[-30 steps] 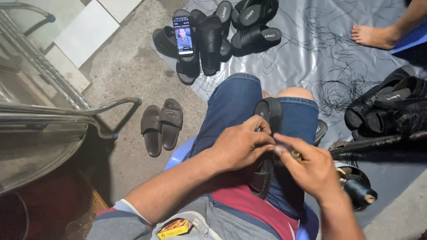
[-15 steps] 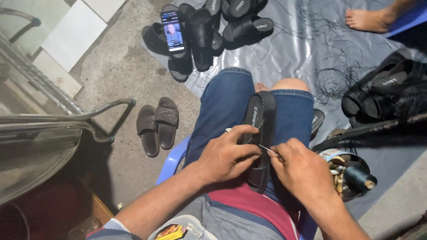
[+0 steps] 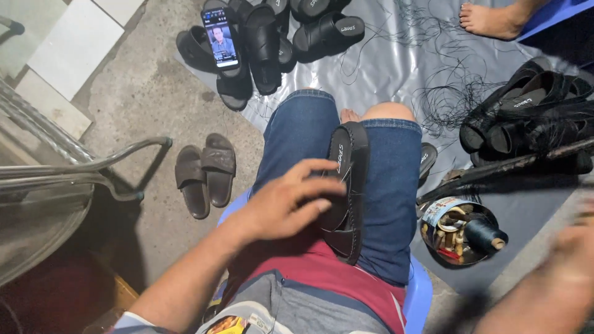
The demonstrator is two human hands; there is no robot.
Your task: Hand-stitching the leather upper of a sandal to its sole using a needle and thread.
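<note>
A black sandal (image 3: 348,179) lies lengthwise between my knees on my lap, sole edge up. My left hand (image 3: 284,204) rests on its near half with fingers spread, pressing it down. My right hand (image 3: 572,253) is far out to the right, blurred in motion; whether it holds anything I cannot make out. I sit on a blue plastic stool (image 3: 417,294) in denim shorts.
Piles of black sandals lie at the top (image 3: 291,31) and right (image 3: 526,124) on a grey sheet (image 3: 396,68), with loose black thread (image 3: 451,93). A phone (image 3: 220,38) leans on the top pile. A tin with thread spools (image 3: 461,232) stands right of my knee. Brown slides (image 3: 204,173), a metal frame (image 3: 74,170), another person's foot (image 3: 489,18).
Both hands were together working at the sandal's strap. My right hand has now swung away to the far right, while the left stays on the sandal with fingers spread.
</note>
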